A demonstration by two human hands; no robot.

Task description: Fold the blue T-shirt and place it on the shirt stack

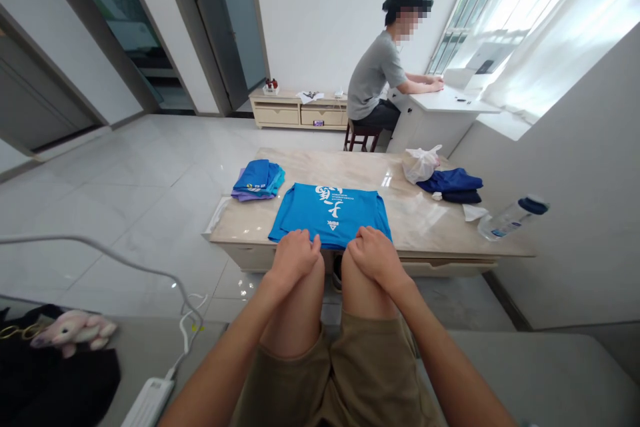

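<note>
1. My left hand [295, 255] and right hand [376, 255] are both curled narrow at the near hem of the blue T-shirt [330, 212]; whether they pinch the cloth I cannot tell.
2. The shirt lies flat just beyond my knuckles; soft cloth, white print, on a glossy marble-look table [430, 227].
3. Its hem meets the table's near edge; bare tabletop lies right of my right hand; a folded stack of shirts [259, 180] sits beyond my left.

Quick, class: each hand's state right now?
Left hand: fingers curled shut at hem of bright blue printed fabric T-shirt.
Right hand: shut at the same hem.
</note>
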